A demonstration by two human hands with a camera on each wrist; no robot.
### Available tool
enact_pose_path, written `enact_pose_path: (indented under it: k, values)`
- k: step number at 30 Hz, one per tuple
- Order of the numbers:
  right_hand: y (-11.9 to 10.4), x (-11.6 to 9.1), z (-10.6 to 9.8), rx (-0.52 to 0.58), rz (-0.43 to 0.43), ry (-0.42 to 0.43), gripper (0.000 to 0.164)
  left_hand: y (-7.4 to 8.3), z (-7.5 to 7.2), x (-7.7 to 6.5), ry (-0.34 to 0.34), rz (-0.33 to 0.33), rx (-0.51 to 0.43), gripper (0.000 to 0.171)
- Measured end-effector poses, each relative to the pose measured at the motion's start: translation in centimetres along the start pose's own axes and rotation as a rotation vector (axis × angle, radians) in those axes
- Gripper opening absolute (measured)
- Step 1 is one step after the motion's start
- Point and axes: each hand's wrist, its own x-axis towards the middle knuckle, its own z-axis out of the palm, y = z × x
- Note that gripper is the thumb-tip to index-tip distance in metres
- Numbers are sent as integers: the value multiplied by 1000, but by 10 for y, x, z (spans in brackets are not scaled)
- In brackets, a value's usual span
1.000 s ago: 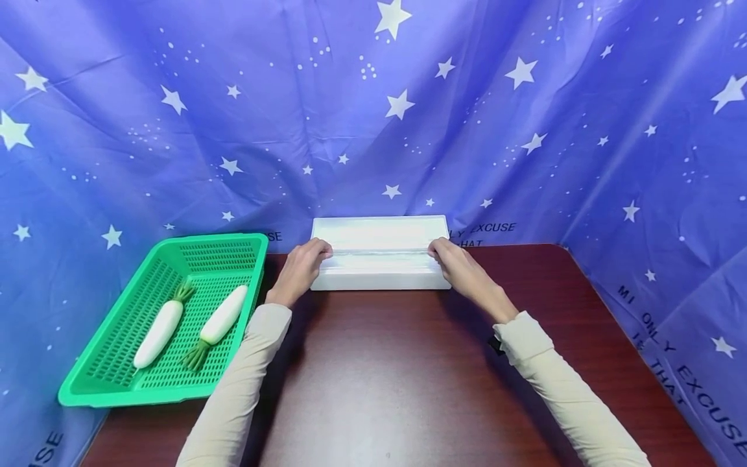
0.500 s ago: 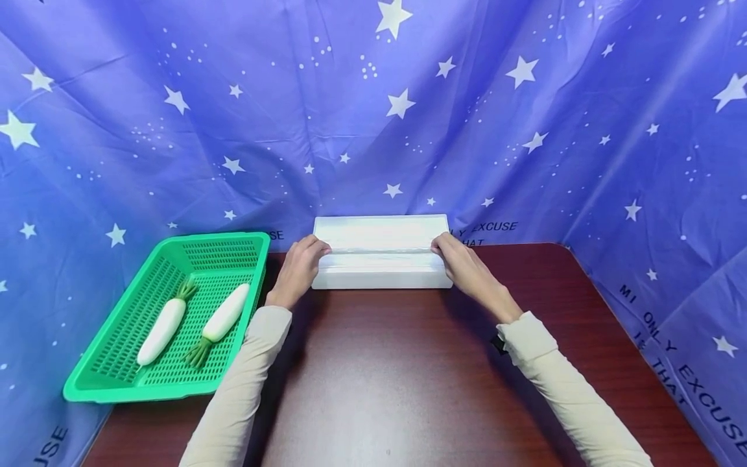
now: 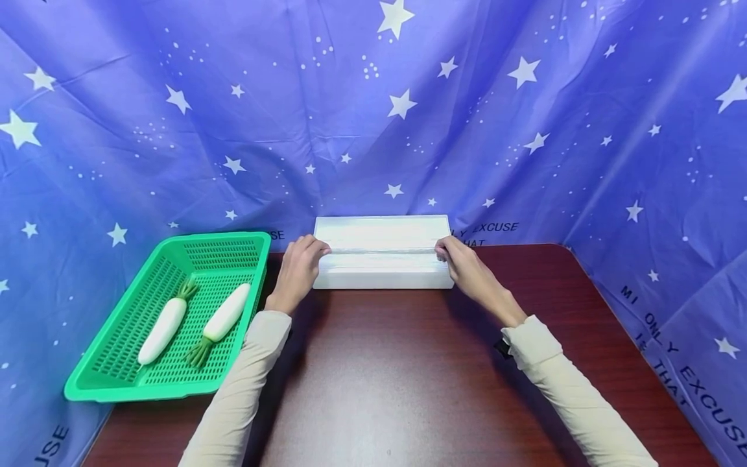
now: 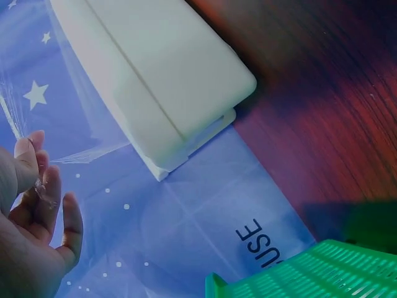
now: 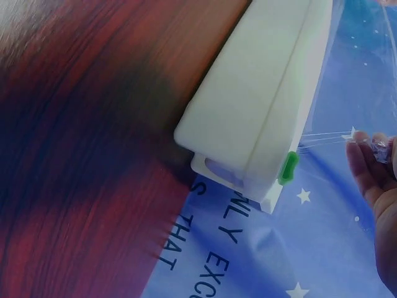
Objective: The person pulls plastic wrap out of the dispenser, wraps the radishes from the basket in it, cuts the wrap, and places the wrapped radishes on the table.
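A long white cling film dispenser (image 3: 382,279) stands at the back edge of the table. Clear cling film (image 4: 93,124) stretches from it to both hands. At the dispenser's left end, my left hand (image 3: 296,274) pinches one corner of the film between thumb and fingers; the left wrist view shows it bunched there. My right hand (image 3: 471,275) holds the other corner at the right end, where the right wrist view shows a crumpled bit of film (image 5: 379,151) at the fingers. A green slider (image 5: 288,168) sits on the dispenser's side.
To the left, a green plastic basket (image 3: 257,259) holds two white radishes, one radish (image 3: 163,331) with its leaves pointing away and another radish (image 3: 227,313) with leaves toward me. A blue star-patterned curtain (image 3: 362,104) hangs behind the dark red table (image 3: 379,383).
My right hand has shifted slightly to the right, its fingertips now nearer the dispenser's right end. The left hand keeps almost the same place.
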Motion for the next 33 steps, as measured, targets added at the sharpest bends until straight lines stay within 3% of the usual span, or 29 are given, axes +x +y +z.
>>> enact_pose_path:
  k: [8,18,33]
  values:
    - [-3,3,-5,77,37,-12,6,4,-3,-3,26,-13,-23,10]
    - [-11,5,-13,87,43,-46,7,10,-10,-4,42,-3,-16,12]
    - [-22,8,-24,83,26,-14,10,16,-20,-2,92,33,-46,3]
